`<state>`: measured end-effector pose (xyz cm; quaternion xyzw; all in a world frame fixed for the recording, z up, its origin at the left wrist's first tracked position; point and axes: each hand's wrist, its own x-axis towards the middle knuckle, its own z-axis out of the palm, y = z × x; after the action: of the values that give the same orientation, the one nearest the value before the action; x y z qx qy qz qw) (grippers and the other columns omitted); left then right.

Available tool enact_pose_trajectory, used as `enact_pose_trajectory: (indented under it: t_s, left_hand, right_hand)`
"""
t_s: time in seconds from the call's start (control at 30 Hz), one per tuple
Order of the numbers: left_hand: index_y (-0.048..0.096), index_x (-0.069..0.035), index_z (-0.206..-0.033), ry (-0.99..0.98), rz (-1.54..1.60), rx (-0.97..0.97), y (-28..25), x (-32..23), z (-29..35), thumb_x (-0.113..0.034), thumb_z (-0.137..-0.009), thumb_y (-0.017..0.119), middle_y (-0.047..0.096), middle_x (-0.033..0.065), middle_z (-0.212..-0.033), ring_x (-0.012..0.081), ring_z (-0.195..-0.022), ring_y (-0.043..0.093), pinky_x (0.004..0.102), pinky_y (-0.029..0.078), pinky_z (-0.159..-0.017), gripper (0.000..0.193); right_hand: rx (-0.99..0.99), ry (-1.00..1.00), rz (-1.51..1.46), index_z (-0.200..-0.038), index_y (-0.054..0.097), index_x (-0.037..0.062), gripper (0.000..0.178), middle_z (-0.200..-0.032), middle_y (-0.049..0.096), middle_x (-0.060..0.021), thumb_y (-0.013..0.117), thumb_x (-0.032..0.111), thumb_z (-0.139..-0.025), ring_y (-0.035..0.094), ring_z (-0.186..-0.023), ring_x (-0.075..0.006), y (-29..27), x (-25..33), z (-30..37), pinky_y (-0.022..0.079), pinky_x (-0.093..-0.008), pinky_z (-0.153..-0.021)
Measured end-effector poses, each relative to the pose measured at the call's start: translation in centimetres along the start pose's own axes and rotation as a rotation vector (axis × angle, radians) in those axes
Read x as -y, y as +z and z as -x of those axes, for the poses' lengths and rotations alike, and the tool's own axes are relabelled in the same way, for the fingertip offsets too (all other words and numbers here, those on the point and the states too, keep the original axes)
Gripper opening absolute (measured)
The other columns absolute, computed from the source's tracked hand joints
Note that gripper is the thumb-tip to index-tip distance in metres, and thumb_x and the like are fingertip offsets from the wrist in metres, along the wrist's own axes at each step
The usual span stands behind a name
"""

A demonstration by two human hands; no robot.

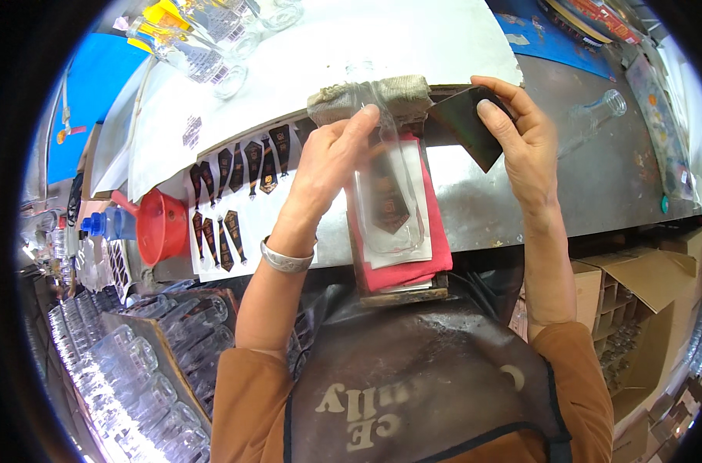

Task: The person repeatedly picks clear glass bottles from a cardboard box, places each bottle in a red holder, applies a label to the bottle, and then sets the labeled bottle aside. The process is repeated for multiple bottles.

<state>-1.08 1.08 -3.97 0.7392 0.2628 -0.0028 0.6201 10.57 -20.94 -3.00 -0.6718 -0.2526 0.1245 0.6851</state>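
A clear glass bottle (409,241) lies on its back in front of me, its neck resting on a cloth-wrapped support (406,87). Dark tie-shaped decal (387,207) shows on or through its glass. Beneath are white paper (420,185) and a folded red cloth (437,231) on a narrow stand. My left hand (331,158), a metal bangle on its wrist, grips the bottle near its shoulder, thumb on top; its other fingers are partly hidden. Held off to the right, a thin dark flat scraper-like piece (470,127) is pinched between thumb and fingers of my right hand (527,139).
On the left, a white sheet (246,208) carries several dark decals beside a red plastic container (162,225) and a blue-capped bottle (108,222). Glass bottles (189,54) lie at the far left; another (594,119) rests on the right. Below stand bottle crates (135,370) and a divided cardboard box (636,309).
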Motion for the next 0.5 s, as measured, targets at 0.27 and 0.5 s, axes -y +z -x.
enact_pose_trajectory:
  t_s: [0.27,0.5]
  left_hand:
    - [0.066,0.002,-0.113,0.009,0.177,0.043,0.2,1.6,0.9,-0.052,-0.102,0.047,0.073,0.0138,-0.095,0.0154,-0.088,0.07,0.0275,0.054,-0.078,0.059]
    - [0.058,0.004,-0.124,0.173,0.24,-0.077,2.7,1.9,3.1,-0.048,-0.105,0.044,0.069,0.0146,-0.113,0.0164,-0.1,0.068,0.031,0.056,-0.087,0.057]
  right_hand:
    - [0.024,0.001,-0.1,-0.12,0.065,-0.0007,0.03,-0.103,0.072,-0.0075,0.065,0.015,-0.094,0.063,-0.09,-0.0096,2.4,-0.2,0.0,0.052,-0.0239,-0.08]
    - [0.081,0.117,-0.17,-0.109,0.068,0.0006,0.023,-0.093,0.07,-0.0036,0.057,0.017,-0.098,0.063,-0.085,-0.0081,2.7,-0.5,0.4,0.05,-0.0221,-0.077]
